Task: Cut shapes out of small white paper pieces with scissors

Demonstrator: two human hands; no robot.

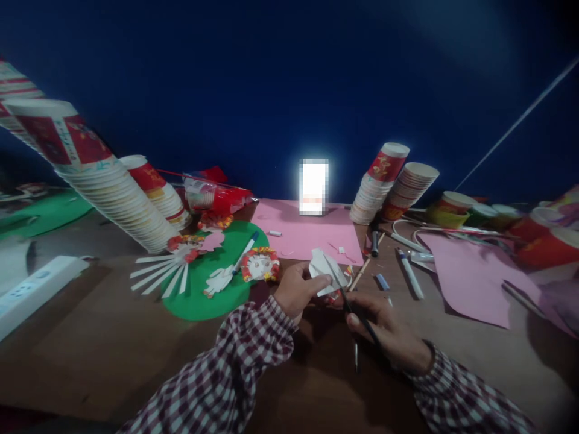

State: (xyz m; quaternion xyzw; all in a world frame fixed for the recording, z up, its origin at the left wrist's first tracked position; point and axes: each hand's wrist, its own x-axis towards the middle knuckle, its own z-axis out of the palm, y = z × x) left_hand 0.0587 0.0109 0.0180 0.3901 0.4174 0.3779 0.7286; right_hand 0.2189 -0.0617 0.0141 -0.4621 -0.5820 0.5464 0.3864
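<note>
My left hand (293, 290) pinches a small piece of white paper (322, 261), thumb on top, in front of the pink sheet. In my right hand (392, 330) is a pair of dark-handled scissors (364, 320); their blades reach up to the right side of the paper. My fingers partly hide the scissors' handles. Just left of my left hand lies a round paper face with a red and orange fringe (261, 265). Beside it, a white paper cutout (219, 281) and a blue-capped marker (245, 251) rest on a green sheet (203, 306).
Tall leaning stacks of paper cups (106, 181) stand at left, and more cup stacks (377, 187) at back right. A bright, blurred-out screen (313, 187) stands behind the pink sheet (289, 220). Another marker (411, 276) and pink paper (470, 283) lie right; a white power strip (38, 289) lies left.
</note>
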